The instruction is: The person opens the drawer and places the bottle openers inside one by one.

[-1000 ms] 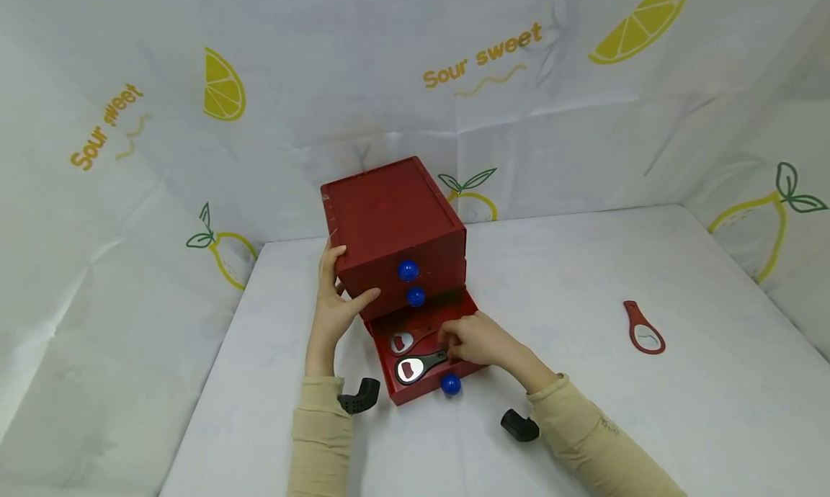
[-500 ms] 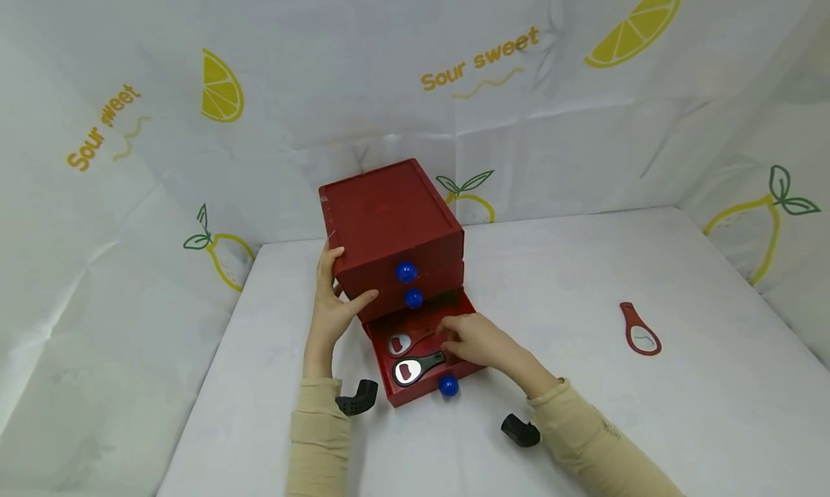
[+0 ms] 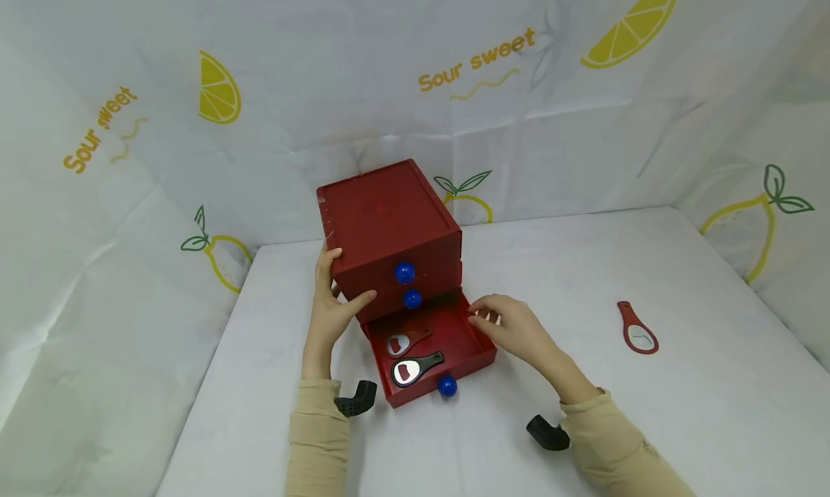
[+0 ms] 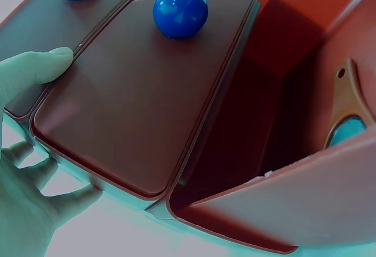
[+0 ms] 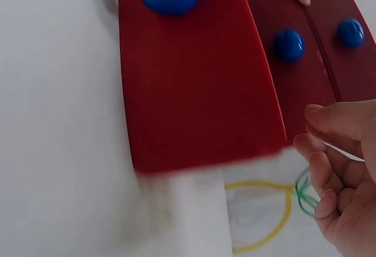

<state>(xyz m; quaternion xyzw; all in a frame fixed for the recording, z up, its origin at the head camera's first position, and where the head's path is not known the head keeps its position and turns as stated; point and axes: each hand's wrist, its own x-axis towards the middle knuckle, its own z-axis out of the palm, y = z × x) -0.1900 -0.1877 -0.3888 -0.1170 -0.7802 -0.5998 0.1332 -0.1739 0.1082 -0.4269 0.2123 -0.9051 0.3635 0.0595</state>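
My left hand [image 3: 328, 317] grips the left front corner of a red drawer cabinet [image 3: 389, 209], thumb on the front and the other fingers along the side. The bottom drawer [image 3: 470, 367] is pulled out. Inside it lie a black-rimmed bottle opener [image 3: 418, 368] and, behind that, a red-handled bottle opener [image 3: 408, 341]; the left wrist view shows part of the red-handled opener [image 4: 346, 101]. My right hand [image 3: 515, 328] hovers at the drawer's right edge, fingers loosely bent and holding nothing. The right wrist view shows this hand [image 5: 346, 169] beside the drawer front [image 5: 197, 92].
Another red bottle opener [image 3: 638, 329] lies on the white table [image 3: 558, 259] at the right. Blue round knobs, such as the top drawer's knob [image 3: 405, 272], stick out of the drawer fronts. A white sheet with lemon prints [image 3: 363, 65] hangs behind the cabinet.
My right hand has risen out of the drawer and moved right, to its right edge. My left hand stays on the cabinet, and the two bottle openers inside have not moved.
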